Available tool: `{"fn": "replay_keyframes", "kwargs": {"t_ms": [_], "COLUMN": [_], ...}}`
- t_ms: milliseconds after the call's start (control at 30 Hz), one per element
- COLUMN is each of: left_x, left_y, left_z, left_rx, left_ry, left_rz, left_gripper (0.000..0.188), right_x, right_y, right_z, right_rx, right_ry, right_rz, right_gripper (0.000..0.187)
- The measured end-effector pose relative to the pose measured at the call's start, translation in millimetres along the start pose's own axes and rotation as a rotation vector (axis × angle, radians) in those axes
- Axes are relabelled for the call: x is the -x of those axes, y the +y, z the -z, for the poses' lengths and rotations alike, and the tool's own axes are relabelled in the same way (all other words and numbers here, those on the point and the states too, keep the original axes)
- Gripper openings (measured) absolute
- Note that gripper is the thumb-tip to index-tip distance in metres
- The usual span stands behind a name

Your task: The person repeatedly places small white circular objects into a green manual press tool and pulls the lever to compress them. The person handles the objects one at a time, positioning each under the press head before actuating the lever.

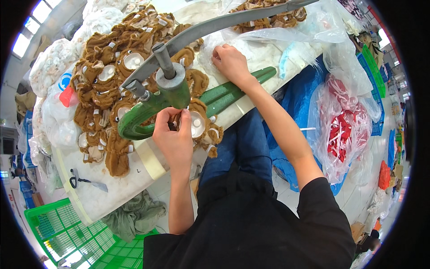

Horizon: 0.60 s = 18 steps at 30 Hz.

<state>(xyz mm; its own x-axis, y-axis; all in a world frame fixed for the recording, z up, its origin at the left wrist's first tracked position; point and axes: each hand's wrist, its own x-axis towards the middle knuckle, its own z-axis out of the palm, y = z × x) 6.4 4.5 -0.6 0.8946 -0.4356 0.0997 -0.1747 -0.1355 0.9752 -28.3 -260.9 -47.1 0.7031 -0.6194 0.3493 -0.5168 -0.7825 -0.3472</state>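
A green hand press (pixel 139 121) with a long grey metal lever (pixel 215 26) stands on the table. My left hand (pixel 172 136) is closed in a pinch just under its ram, at the edge of a brown plush piece (pixel 210 134) with a white plastic disc set in it. The fingers partly cover the spot they grip. Beyond the press's green base, my right hand (pixel 232 65) rests with curled fingers by a clear plastic bag (pixel 251 47). Whatever those fingertips hold is hidden.
Many brown plush pieces (pixel 103 89) are heaped left of the press. Scissors (pixel 76 178) lie near the table's left corner. A green basket (pixel 67 228) with grey-green cloth (pixel 136 215) stands below. At right is a clear bag of red and white pieces (pixel 342 134) over blue plastic (pixel 291 101).
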Motion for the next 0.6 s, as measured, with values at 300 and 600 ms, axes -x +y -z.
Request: {"fn": "replay_keyframes", "kwargs": {"t_ms": [300, 600], "left_x": [0.5, 1.5], "left_y": [-1.2, -1.7], "left_z": [-1.8, -1.5], "left_rx": [0.016, 0.032], "left_ry": [0.007, 0.009], "left_rz": [-0.004, -0.003], "left_gripper": [0.015, 0.016], "right_x": [-1.9, 0.0], "right_y": [7.3, 6.1], "right_z": [-3.7, -9.8], "right_rx": [0.035, 0.311], "right_ry": [0.117, 0.186], "right_rz": [0.021, -0.107], "right_gripper": [0.017, 0.035]}}
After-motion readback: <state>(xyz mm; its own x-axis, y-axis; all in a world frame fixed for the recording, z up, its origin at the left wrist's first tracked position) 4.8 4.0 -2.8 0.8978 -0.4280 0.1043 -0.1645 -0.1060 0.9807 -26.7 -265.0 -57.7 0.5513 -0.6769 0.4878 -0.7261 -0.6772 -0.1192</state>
